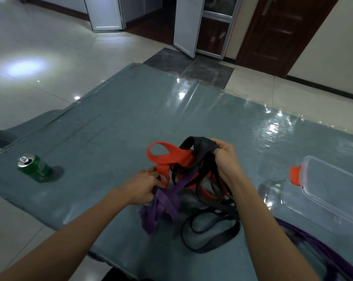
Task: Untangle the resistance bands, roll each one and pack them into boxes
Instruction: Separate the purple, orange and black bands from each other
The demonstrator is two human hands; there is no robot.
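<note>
A knot of resistance bands lies on the grey table [114, 110]. My right hand [225, 157] is closed on the black band [204, 146] and lifts its upper loops. The rest of the black band trails down onto the table near me. My left hand [143, 185] grips the purple band [161, 205] where it meets the orange band [165, 157]. The orange band loops up between my hands, wound through the black one. A clear plastic box [325, 191] with an orange latch lies on the right.
A green drink can [34, 168] stands near the table's left edge. Another purple band [321, 248] runs along the near right of the table. A glossy plastic sheet covers the tabletop. Tiled floor and doors lie beyond.
</note>
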